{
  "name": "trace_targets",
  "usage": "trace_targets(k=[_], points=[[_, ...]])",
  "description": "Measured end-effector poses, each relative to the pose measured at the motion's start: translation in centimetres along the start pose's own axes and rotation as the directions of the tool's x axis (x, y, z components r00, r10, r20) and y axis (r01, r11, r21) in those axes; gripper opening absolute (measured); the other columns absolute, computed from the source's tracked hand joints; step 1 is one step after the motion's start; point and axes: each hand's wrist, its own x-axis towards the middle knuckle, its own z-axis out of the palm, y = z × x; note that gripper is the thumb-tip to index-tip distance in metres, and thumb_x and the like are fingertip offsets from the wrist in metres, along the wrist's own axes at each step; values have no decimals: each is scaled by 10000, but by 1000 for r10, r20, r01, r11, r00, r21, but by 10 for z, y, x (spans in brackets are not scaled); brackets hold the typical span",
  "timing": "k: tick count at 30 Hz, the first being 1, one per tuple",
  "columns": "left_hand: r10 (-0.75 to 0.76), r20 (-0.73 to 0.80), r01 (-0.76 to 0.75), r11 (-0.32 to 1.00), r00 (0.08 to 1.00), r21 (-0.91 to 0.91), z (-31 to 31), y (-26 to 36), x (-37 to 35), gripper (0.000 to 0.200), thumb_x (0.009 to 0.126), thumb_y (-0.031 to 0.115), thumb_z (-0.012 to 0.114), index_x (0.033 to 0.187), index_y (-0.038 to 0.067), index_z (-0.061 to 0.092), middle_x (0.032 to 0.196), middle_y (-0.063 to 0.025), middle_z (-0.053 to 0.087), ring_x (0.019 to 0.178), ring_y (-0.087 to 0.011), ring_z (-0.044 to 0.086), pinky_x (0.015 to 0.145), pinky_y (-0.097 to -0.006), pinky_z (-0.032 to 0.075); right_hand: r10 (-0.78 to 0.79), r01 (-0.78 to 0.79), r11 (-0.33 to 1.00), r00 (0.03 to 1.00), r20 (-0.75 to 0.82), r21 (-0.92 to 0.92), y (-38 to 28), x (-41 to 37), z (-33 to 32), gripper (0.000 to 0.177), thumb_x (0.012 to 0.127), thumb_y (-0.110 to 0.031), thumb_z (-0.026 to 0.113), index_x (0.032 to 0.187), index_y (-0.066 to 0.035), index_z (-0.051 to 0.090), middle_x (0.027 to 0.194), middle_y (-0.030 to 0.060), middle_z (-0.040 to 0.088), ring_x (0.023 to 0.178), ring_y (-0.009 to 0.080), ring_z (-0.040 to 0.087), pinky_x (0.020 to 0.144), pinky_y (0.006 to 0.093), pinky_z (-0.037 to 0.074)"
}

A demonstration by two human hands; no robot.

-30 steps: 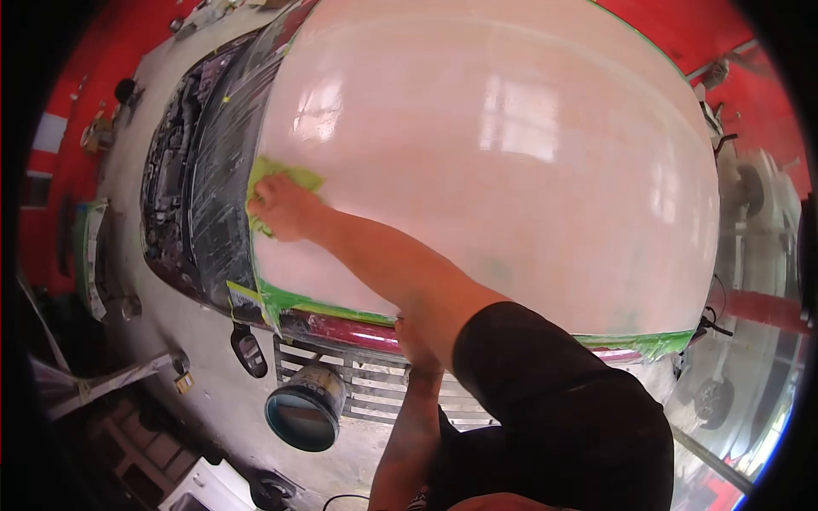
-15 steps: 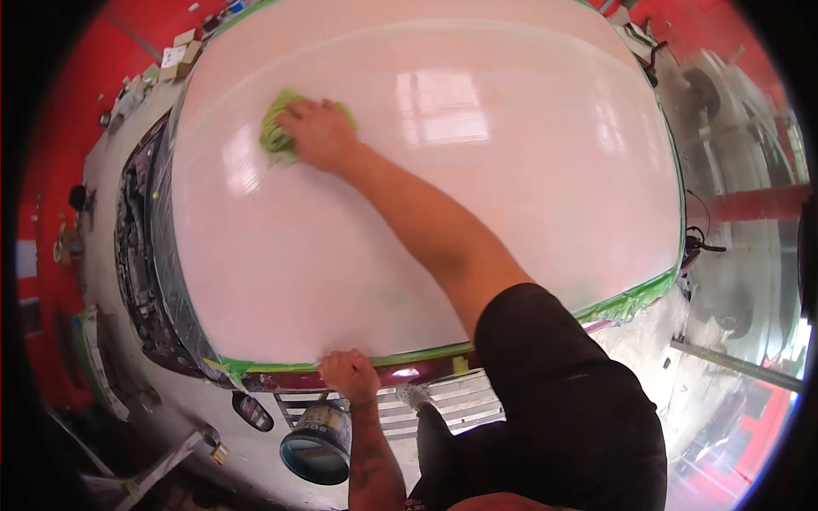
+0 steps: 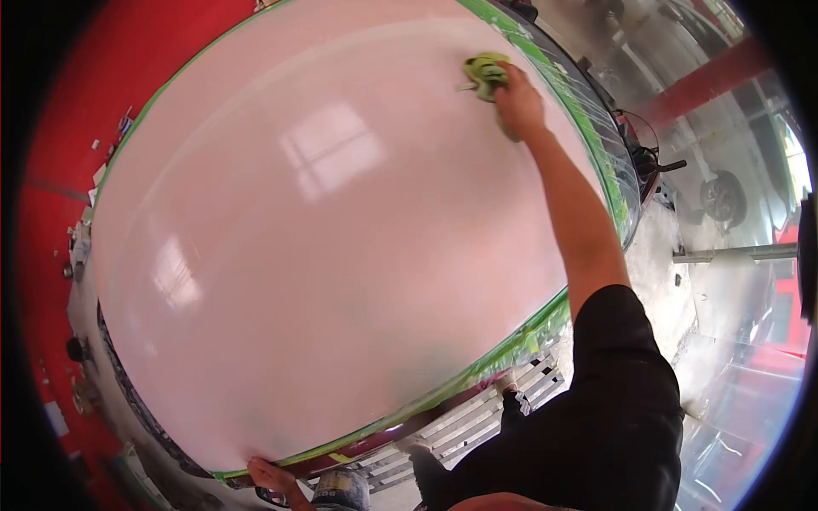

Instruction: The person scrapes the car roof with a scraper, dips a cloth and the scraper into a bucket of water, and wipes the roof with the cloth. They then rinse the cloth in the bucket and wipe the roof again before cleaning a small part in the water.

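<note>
My right hand (image 3: 521, 104) is closed around a crumpled yellow-green cloth (image 3: 486, 75). It presses the cloth against the far right part of a large, glossy, pinkish-white car roof (image 3: 341, 247). At the lower left, my left hand (image 3: 273, 475) leans on the near edge of the roof, fingers laid on it and holding nothing. Green masking tape (image 3: 503, 351) borders the roof on every visible side. Window reflections shine on its surface.
Below the roof edge are a slatted platform (image 3: 460, 439) with my feet on it, and a bucket (image 3: 341, 490). Clear plastic sheeting (image 3: 741, 332) hangs at right, with a wheel (image 3: 722, 198) behind it. A red wall or floor (image 3: 102, 94) lies at left.
My right hand has swept the cloth from the left part of the roof to the far right. My left hand has slid left along the near edge. The view has turned right.
</note>
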Motion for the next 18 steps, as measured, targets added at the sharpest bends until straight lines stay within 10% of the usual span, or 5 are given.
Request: trace_targets(k=[10,18], points=[[-65,-17,66,997,998,43,-5,8,2,412,1004,243,392,704,-39,390,630,-142,396,595,-248,374,564,-387,338,207,-215,974,973,-100,-73,90,127,71,584,834,-191,478,1405,-265,380,1252,303,485,1148,413,507,961,459,415],[-16,37,14,999,999,39,-5,17,-3,376,969,159,365,645,-30,393,628,-169,396,633,-339,402,604,-444,304,53,-61,980,998,-46,-189,-113,110,120,617,826,-290,524,1417,-283,348,1301,272,443,1199,409,459,986,460,395]])
